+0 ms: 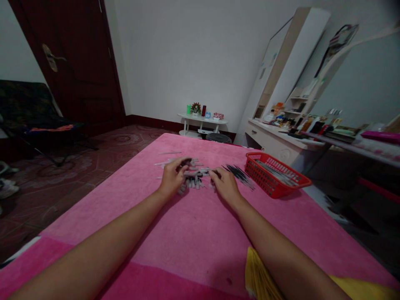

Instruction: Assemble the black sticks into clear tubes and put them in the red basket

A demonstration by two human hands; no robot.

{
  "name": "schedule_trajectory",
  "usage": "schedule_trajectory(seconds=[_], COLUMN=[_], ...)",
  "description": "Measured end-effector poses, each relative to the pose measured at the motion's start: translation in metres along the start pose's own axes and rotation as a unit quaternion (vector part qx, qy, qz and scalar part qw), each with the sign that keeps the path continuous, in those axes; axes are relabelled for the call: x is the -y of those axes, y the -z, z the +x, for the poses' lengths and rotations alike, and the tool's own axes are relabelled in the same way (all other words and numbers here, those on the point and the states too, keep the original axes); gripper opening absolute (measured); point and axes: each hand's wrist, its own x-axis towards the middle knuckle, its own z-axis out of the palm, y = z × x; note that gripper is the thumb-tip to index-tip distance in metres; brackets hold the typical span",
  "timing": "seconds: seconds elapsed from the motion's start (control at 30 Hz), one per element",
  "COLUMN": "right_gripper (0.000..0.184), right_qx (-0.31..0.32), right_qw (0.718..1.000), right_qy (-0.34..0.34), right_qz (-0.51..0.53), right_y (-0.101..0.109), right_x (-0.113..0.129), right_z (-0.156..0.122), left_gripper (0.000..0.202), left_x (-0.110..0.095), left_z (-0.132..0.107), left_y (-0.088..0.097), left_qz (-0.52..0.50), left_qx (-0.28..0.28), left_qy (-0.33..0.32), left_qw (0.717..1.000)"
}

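Note:
A heap of small grey pen parts (194, 179) lies in the middle of a pink cloth (187, 237). My left hand (172, 177) rests on the heap's left side with its fingers curled round a dark piece (186, 161). On the heap's right side, my right hand (225, 183) has its fingers bent down onto the parts; what they pinch is too small to make out. A bunch of thin black rods (240, 174) lies just right of my right hand. A few pale sticks (168, 153) lie beyond my left hand.
A red plastic basket (276, 175) holding thin sticks stands at the right of the cloth. A dresser with bottles (287, 133) lies beyond it. A white side table (202, 121), a dark door (78, 62) and a folding chair (34, 116) stand further off.

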Motion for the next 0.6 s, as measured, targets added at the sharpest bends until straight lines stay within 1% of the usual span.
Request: schedule_trajectory(seconds=[0.03,0.07,0.13,0.17,0.23,0.33,0.43,0.53,0.6], right_gripper=[0.024,0.021,0.015,0.013,0.012,0.017,0.019,0.023,0.025], right_qx=[0.001,0.006,0.035,0.055,0.096,0.134,0.141,0.105,0.069], right_qw=[1.000,0.999,0.997,0.994,0.988,0.977,0.973,0.983,0.994], right_qy=[-0.009,-0.018,-0.034,-0.040,-0.049,-0.042,-0.019,-0.005,0.004], right_qz=[-0.013,-0.029,-0.065,-0.081,-0.114,-0.161,-0.182,-0.153,-0.087], right_y=[0.002,0.003,0.006,0.007,0.007,0.006,0.003,0.001,0.000], right_x=[-0.004,-0.007,-0.013,-0.015,-0.016,-0.013,-0.010,-0.012,-0.013], right_z=[0.003,0.005,0.009,0.010,0.009,0.003,-0.002,-0.002,0.001], left_gripper=[0.024,0.024,0.024,0.023,0.020,0.011,0.006,0.005,0.006], left_x=[0.001,0.003,0.006,0.008,0.011,0.014,0.013,0.010,0.008], left_z=[0.004,0.009,0.015,0.017,0.019,0.018,0.015,0.013,0.011], left_y=[0.002,0.004,0.009,0.012,0.016,0.019,0.018,0.014,0.012], left_qz=[-0.054,-0.112,-0.220,-0.260,-0.304,-0.324,-0.349,-0.365,-0.371], left_qx=[-0.039,-0.073,-0.134,-0.159,-0.190,-0.200,-0.197,-0.188,-0.177], left_qy=[0.041,0.076,0.126,0.146,0.186,0.236,0.263,0.278,0.286], left_qw=[0.997,0.988,0.958,0.941,0.915,0.894,0.877,0.868,0.865])
